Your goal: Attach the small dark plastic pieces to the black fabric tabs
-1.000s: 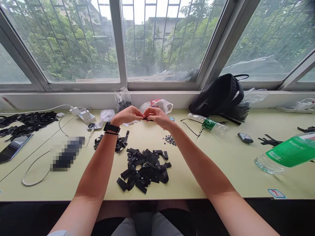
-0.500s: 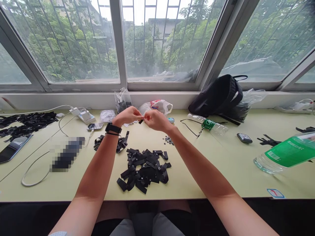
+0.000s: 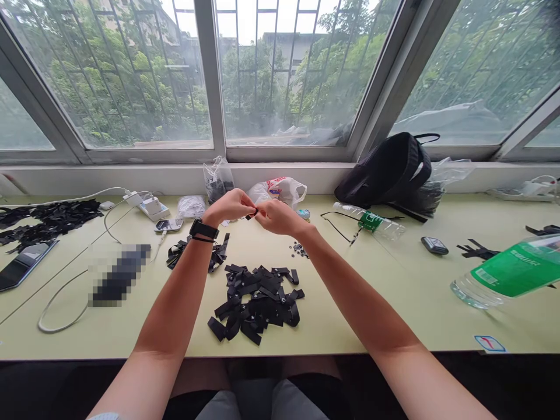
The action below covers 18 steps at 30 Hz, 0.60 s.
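Both hands meet above the far middle of the table. My left hand (image 3: 231, 206) pinches a small black strip (image 3: 249, 217), whose end shows below the fingertips. Closed against the same strip, my right hand (image 3: 276, 216) has its fingertips touching the left ones; any smaller part between them is hidden. Below the hands lies a pile of black strips (image 3: 262, 297), some with small metal pieces on them. Small metal fasteners (image 3: 300, 250) are scattered by my right wrist. Another heap of black strips (image 3: 219, 255) lies partly behind my left forearm.
Left on the table (image 3: 341, 326) are a phone (image 3: 26, 262), a power strip (image 3: 153, 207), cables and more black strips (image 3: 70, 219). Glasses (image 3: 350, 238), a lying bottle (image 3: 376, 224), a black bag (image 3: 385, 172) and a large green-labelled bottle (image 3: 511, 271) are on the right.
The fingertips have shifted slightly against each other, and the right hand sits a little lower with its fingers closer over the strip. The piles look unchanged.
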Available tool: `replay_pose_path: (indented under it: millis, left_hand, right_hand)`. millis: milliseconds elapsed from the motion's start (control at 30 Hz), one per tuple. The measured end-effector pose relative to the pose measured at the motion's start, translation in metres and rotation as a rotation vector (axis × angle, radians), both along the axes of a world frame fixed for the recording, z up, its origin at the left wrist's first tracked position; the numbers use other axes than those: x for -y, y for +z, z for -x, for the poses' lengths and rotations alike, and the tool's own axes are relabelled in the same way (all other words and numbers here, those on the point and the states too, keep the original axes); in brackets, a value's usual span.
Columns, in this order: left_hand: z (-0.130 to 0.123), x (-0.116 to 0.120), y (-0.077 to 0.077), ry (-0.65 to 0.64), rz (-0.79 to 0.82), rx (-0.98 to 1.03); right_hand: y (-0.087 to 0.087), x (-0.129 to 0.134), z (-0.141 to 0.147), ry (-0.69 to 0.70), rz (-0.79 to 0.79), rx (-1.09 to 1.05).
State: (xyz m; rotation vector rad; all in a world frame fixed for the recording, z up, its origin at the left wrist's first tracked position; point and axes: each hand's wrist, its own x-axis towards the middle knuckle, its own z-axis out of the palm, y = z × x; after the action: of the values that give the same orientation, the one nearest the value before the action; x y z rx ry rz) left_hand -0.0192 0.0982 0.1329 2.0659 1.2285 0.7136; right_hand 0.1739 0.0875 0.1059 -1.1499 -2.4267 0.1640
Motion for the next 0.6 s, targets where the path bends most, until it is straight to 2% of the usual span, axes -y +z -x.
replay_pose_path:
  millis: [200, 367, 600]
  left_hand:
    - [0.002, -0.006, -0.004, -0.021, -0.058, -0.049]
    - [0.003, -0.008, -0.005, -0.052, -0.048, -0.038]
    - [0.002, -0.010, -0.007, -0.055, -0.048, -0.014]
  right_hand:
    - [0.001, -0.004, -0.006, 0.039, 0.035, 0.004]
    - [0.001, -0.007, -0.011, -0.014, -0.064, -0.084]
    - [0.001, -0.002, -0.005, -0.019, -0.102, 0.013]
